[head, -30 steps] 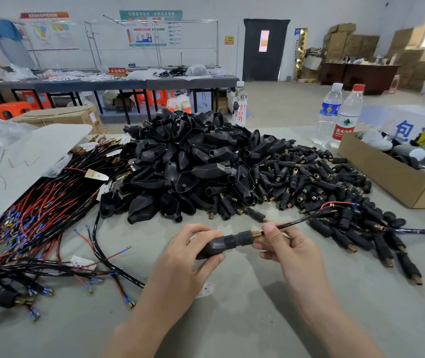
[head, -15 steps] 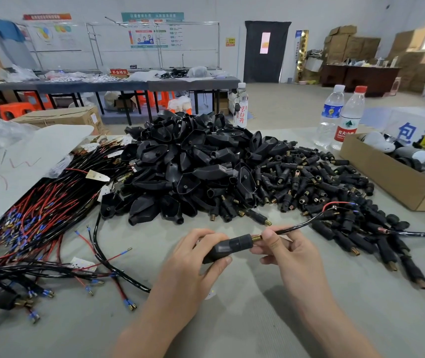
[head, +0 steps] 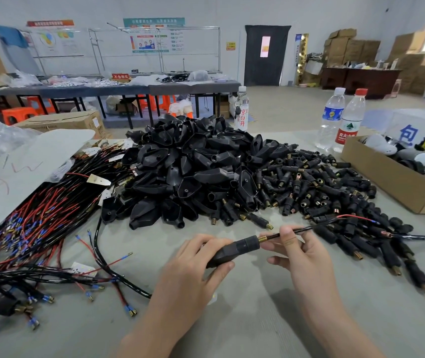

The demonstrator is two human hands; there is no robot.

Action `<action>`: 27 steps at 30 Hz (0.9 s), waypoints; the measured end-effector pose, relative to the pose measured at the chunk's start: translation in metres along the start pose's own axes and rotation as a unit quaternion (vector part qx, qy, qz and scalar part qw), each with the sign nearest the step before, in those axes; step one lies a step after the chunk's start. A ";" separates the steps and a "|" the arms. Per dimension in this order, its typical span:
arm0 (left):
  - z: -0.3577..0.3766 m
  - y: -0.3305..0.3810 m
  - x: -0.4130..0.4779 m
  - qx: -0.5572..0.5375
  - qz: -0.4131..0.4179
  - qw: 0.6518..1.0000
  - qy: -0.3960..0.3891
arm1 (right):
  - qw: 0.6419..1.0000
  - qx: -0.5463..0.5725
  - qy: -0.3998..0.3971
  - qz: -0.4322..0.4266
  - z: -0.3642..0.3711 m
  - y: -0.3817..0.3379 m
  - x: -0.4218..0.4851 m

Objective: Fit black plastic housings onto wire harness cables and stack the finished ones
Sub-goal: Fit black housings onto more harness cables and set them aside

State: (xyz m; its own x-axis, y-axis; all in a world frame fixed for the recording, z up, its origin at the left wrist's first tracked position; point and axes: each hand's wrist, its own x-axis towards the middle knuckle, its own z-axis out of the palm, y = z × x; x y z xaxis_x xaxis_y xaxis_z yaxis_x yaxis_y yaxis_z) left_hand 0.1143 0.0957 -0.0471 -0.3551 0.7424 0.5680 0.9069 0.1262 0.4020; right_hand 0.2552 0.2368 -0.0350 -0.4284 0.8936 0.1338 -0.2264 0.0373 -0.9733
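Note:
My left hand (head: 193, 270) grips a black plastic housing (head: 234, 250) with a brass collar at its right end. Just right of that collar, my right hand (head: 299, 251) pinches the black harness cable (head: 317, 226), which runs up and right to red and black wire ends. Behind my hands lies a big heap of black housing shells (head: 185, 171). Several small black barrel connectors (head: 317, 187) with brass tips spread to its right. Loose wire harnesses (head: 38, 220) with red and black wires lie at the left.
A cardboard box (head: 397, 184) of odds and ends stands at the right, with two water bottles (head: 340, 120) behind it and a third bottle (head: 241, 109) past the heap. A white sheet (head: 12, 174) covers the far left. Bare grey table (head: 257, 319) shows around my forearms.
Both hands have kept their hold on the housing and cable. The brass collar now shows a little further out of the housing end. The view has shifted slightly.

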 end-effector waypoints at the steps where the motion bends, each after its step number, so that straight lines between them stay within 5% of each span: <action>1: 0.000 0.000 0.000 0.000 -0.002 1.000 -0.001 | 1.000 -0.002 0.007 0.001 -0.001 0.001 0.000; 7: 0.001 0.001 0.001 -0.008 -0.008 1.000 0.001 | 0.997 0.057 0.053 0.027 -0.006 0.001 0.006; 13: -0.001 0.002 0.000 -0.015 -0.007 1.000 0.014 | 0.990 0.073 -0.064 0.100 0.001 0.009 0.001; 27: 0.000 0.004 0.000 -0.032 0.012 0.999 -0.007 | 0.999 0.024 -0.020 0.041 0.001 0.005 0.003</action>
State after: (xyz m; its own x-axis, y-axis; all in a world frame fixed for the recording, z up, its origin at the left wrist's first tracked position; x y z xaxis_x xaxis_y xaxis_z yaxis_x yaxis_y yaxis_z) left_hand 0.1178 0.0960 -0.0451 -0.3309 0.7535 0.5682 0.8984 0.0672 0.4340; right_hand 0.2519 0.2393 -0.0396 -0.4811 0.8744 0.0632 -0.2316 -0.0573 -0.9711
